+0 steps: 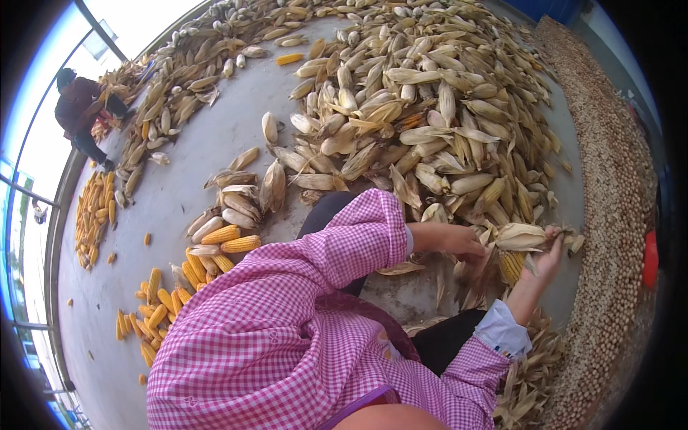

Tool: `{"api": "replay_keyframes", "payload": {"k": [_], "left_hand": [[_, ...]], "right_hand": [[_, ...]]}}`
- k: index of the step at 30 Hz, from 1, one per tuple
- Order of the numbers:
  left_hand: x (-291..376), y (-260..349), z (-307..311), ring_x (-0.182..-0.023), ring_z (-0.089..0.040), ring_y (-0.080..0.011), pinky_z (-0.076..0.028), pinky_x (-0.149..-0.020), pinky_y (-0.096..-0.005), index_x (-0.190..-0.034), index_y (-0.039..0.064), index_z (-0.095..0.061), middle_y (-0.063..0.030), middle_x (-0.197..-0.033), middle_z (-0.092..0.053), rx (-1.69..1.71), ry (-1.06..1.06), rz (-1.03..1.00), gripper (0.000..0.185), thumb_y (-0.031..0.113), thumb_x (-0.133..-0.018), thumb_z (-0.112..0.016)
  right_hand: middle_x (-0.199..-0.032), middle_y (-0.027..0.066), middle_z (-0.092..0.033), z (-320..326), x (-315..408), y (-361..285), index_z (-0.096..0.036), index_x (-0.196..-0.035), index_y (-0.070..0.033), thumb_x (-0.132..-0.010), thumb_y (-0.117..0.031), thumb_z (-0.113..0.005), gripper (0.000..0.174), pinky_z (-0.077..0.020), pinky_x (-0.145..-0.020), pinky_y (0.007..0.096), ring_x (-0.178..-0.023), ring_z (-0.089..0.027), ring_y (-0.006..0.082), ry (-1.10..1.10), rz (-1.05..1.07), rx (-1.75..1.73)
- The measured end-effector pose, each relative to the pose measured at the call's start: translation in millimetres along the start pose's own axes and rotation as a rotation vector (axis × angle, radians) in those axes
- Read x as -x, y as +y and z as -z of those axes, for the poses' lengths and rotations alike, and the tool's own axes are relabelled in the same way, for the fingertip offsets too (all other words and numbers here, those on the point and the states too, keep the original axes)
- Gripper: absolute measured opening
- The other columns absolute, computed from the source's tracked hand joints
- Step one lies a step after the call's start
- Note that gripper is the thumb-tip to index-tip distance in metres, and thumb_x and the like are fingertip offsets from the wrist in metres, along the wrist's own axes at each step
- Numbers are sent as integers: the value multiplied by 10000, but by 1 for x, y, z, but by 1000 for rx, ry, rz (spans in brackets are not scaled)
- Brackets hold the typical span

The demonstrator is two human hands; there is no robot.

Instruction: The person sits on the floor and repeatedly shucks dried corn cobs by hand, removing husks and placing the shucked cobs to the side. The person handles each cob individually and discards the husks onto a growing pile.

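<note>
My right hand [544, 264] holds an ear of corn [511, 265] by its end at the right. Yellow kernels show on the ear's lower side, while pale dry husk [520, 237] still covers its upper side. My left hand [456, 239] is just left of the ear, its fingers curled on loose, blurred husk leaves [480, 269]. Both arms wear pink checked sleeves. In front of me rises a large heap of unhusked corn ears [457, 107]. Bare yellow ears [161, 309] lie in a pile at the left.
Loose husks [529, 371] lie by my right arm. A strip of small pale round pieces [602, 215] borders the right side, near a red object [650, 259]. Another person [80, 110] sits at the far left, beside a second pile of yellow ears [94, 215] and a railing.
</note>
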State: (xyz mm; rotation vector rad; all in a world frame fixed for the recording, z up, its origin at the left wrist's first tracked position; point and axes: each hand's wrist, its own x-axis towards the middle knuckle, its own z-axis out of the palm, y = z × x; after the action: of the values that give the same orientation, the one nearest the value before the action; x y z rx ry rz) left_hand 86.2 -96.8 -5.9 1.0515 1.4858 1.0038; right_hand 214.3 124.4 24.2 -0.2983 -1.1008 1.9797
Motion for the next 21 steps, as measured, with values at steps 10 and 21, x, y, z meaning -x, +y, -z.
{"api": "replay_keyframes", "payload": {"k": [10,21], "left_hand": [[-18,-6,-17,-1107,-581,-337,-448,-950,-366,-1246,-77,-499,-243,-1186,-602,-23,429,94,789,488,-754,-746],[-21,-13,-12,-968,-615,-190,-492,-855,-312,-1241,-29,-497,-115,-1095,-635,723,475,-102,587,159,-746,-753]], "right_hand": [[-878,44,-593,-97,70,17,-568,-1048,-31,-1009,-203,-479,197,-450,-777,284,-807,-543,138,-124,-45,271],[-1048,68,-605,-86,60,14,-554,-1123,-16,-1006,-206,-481,235,-451,-897,335,-979,-575,168,-67,-189,79]]}}
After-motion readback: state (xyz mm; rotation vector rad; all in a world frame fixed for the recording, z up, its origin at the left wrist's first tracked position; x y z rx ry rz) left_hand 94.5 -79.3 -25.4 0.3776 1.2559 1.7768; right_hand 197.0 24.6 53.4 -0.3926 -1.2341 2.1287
